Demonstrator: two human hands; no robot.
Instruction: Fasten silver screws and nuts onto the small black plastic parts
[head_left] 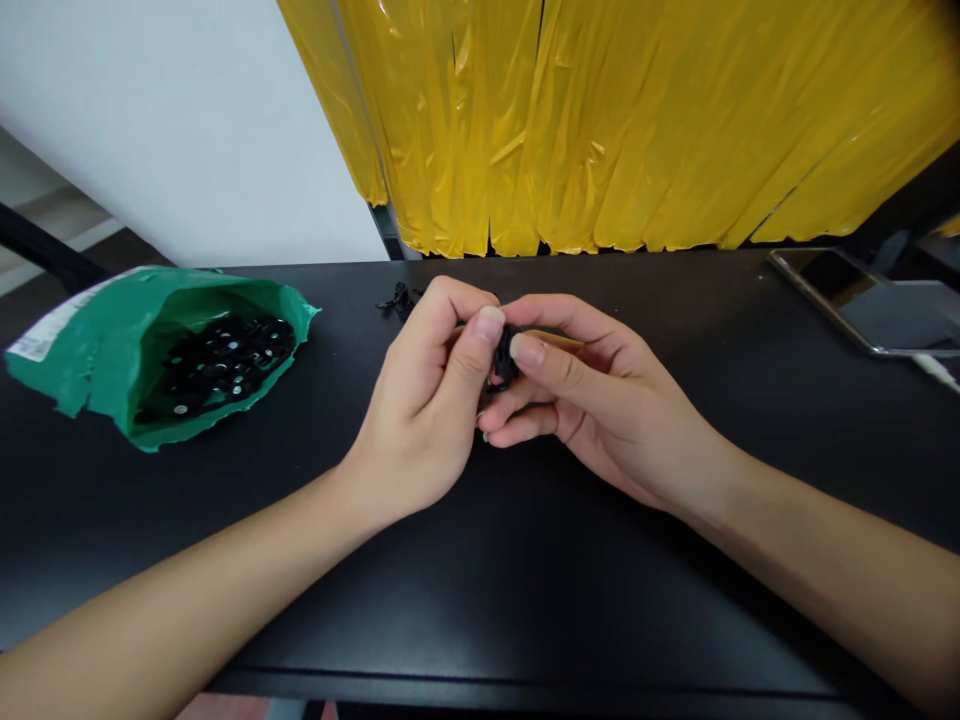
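Note:
My left hand [435,390] and my right hand [592,385] meet above the middle of the black table. Between their thumbs and fingertips they pinch a small black piece [504,358], mostly covered, so its exact kind does not show. Behind my left hand lies a small heap of thin black pieces [400,300], partly hidden by the fingers. At the left, a torn green plastic bag [112,350] lies with its mouth towards me. Inside it are many small black parts [225,360] with shiny round metal spots.
A phone [862,300] with a white cable [936,372] plugged in lies at the right rear of the black table [450,600]. Yellow plastic strips [637,120] hang along the back, beside a white panel [202,120]. The table's front edge runs below my forearms.

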